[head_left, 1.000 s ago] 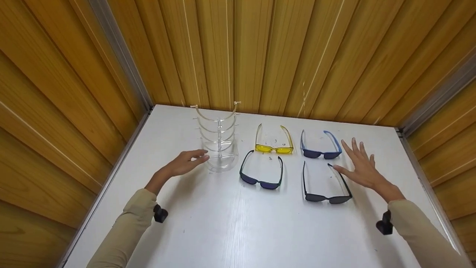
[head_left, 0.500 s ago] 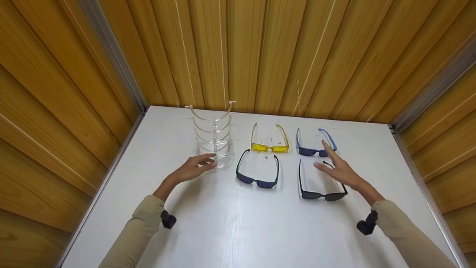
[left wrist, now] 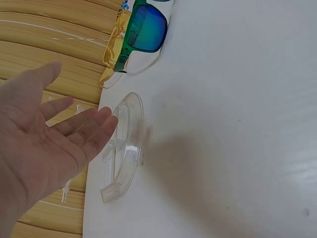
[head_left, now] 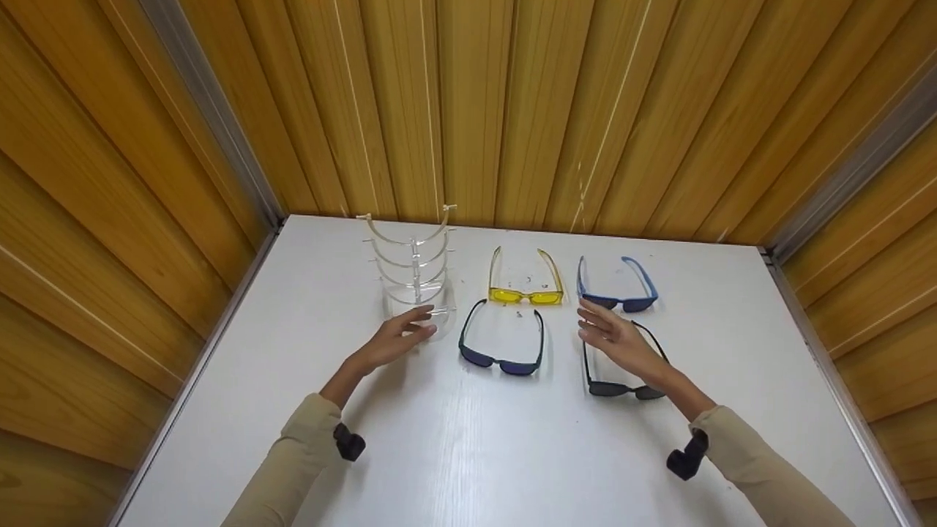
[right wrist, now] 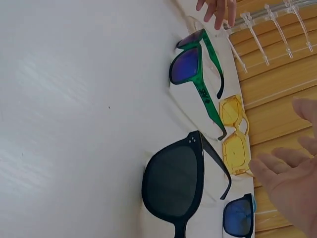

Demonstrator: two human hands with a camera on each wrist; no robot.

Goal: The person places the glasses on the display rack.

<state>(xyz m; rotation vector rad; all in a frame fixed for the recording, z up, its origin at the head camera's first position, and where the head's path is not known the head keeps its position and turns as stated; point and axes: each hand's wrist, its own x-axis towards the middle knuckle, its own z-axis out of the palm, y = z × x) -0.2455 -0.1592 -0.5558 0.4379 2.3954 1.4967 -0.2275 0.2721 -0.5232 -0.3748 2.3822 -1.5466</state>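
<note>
My left hand (head_left: 395, 341) hovers at the near side of a clear plastic glasses stand (head_left: 416, 274), fingers loosely extended and holding nothing; the left wrist view shows its palm beside the stand's base (left wrist: 130, 148). My right hand (head_left: 618, 344) is over the black sunglasses (head_left: 611, 389), covering part of them, its fingertips just short of the blue sunglasses (head_left: 637, 304). It holds nothing, and its fingers are relaxed. Between the hands lie green-framed sunglasses (head_left: 501, 364) with dark blue lenses. Behind those rest yellow glasses (head_left: 525, 296). All four pairs have their temples unfolded.
The white table (head_left: 454, 454) runs up to wood-patterned panels (head_left: 468, 110) at the back and sides. Metal strips (head_left: 219, 110) mark the corners. A small black camera (head_left: 349, 443) sits on each wrist.
My right hand has swept left and inward from beyond the sunglasses to above the black pair. The left hand has shifted slightly right along the stand. The head view has tilted a little.
</note>
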